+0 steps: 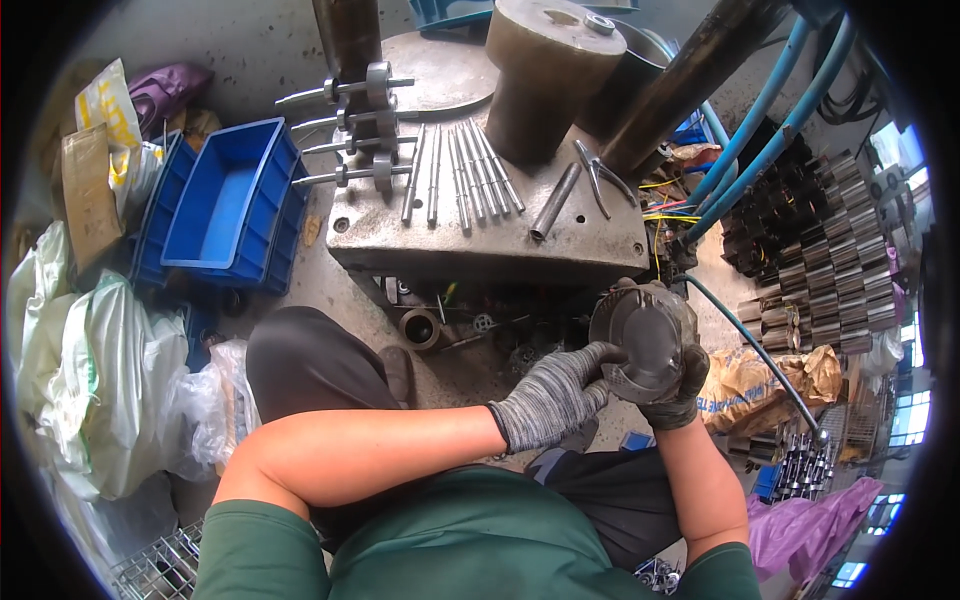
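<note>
My right hand [679, 392], in a dark work glove, is wrapped round the side of a round, dark grey metal housing [648, 345] held above my lap. Its open face, with a dark round inside, is tilted up toward me. My left hand [553, 398], in a grey knitted glove, grips the housing's left rim with its fingertips and thumb. What the left fingertips press on inside the rim is partly hidden. Beyond the hands stands a metal worktable [390, 240], on which lie several steel shafts [432, 180], a short metal tube [556, 202] and pliers [597, 180].
A thick metal cylinder [540, 100] rises from the table. Shafts with round collars [345, 172] rest at its left side. Blue crates [225, 200] and plastic sacks [110, 380] are on the left. Stacked metal cylinders [825, 270], blue hoses [775, 110] and a paper sack [775, 385] are at right.
</note>
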A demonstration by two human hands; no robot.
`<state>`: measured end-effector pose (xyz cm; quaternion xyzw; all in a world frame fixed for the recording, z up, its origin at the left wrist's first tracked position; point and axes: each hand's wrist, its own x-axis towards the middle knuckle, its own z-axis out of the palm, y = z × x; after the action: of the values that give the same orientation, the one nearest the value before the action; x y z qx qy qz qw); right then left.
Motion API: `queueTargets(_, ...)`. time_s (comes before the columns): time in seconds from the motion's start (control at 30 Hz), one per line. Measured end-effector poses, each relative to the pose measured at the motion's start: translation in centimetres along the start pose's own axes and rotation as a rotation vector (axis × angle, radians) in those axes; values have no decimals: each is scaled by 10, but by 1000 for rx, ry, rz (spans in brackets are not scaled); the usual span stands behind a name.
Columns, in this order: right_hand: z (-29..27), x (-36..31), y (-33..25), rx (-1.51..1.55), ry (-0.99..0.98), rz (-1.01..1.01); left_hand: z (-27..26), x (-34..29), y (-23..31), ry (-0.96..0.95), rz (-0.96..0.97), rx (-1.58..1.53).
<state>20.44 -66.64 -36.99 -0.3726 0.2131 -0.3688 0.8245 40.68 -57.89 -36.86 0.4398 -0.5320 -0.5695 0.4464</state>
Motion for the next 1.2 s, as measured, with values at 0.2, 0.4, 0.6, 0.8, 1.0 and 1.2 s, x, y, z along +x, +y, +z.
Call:
queueTargets(0.2, 23, 11, 1, -100, -96, 23, -2, 6, -6, 87, -25, 223)
queueTargets(0.4, 30, 9, 4, 34, -12, -88, -7, 6, 29, -53, -353, -316)
queueTargets(0.6, 51, 14, 4, -104, -59, -219, -8, 10, 9, -58, -442, -879)
queueTargets(0.8, 34, 9, 1, -49, -8, -31, -14, 21, 21, 24, -155, -836)
queueTargets(1.0, 10, 14, -2, 195, 66, -26, -27, 20, 14, 434, 140, 36)
queueTargets(1.2, 11, 12, 1, 316, 73, 60, -28, 15, 8, 362, 310, 336)
